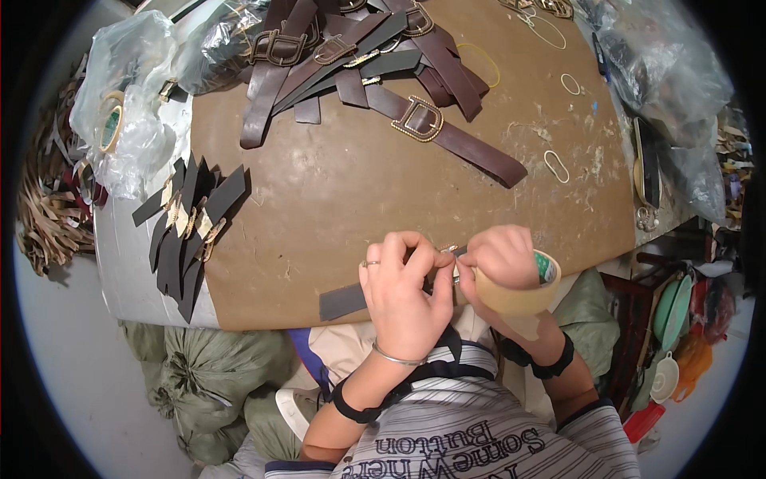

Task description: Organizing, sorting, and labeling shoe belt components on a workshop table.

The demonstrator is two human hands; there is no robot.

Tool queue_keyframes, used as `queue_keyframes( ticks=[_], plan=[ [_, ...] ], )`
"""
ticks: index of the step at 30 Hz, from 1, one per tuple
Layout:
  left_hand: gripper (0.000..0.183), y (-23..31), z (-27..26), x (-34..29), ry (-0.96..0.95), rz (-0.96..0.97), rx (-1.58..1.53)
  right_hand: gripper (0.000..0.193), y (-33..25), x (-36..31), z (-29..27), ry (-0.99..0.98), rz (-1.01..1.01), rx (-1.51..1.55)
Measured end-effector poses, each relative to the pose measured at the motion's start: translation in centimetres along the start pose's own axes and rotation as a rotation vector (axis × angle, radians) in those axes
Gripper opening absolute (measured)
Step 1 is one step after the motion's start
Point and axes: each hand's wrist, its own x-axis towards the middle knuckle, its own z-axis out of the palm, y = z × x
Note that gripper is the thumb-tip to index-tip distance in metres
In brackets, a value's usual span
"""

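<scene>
At the table's near edge, my left hand (405,299) is closed over a dark belt strap (343,302), its thumb and fingertips pinched beside a gold-coloured buckle (456,279). Across from it, my right hand (501,257) pinches at the same buckle; a small pale piece shows between the fingertips, too small to name. A roll of tan tape (519,300) hangs around my right hand and wrist. The strap's blunt end sticks out left of my left hand, and my fingers hide much of the buckle.
Brown belts with buckles (417,120) lie heaped at the far side. Black straps with taped buckles (190,227) are piled at the left on the brown-covered table (319,207). Rubber bands (556,167) lie at the right. Green sacks (215,375) stand below the edge.
</scene>
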Motion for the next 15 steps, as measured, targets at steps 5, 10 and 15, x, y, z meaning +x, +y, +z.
queue_keyframes(
  ticks=[5, 10, 15],
  plan=[
    [0.009, -0.3, 0.4, 0.0, -0.011, 0.056, -0.013, 0.026, 1.8, -1.8, 1.4, 0.150, -0.257, 0.062],
    [0.008, -0.2, 0.4, -0.3, -0.008, 0.066, 0.015, 0.026, -0.7, -3.1, -1.9, 0.206, -0.208, 0.015],
    [0.021, -0.1, 0.3, -0.1, -0.017, 0.056, 0.086, 0.024, -1.4, -4.1, -4.5, 0.262, 0.025, -0.023]
  ],
)
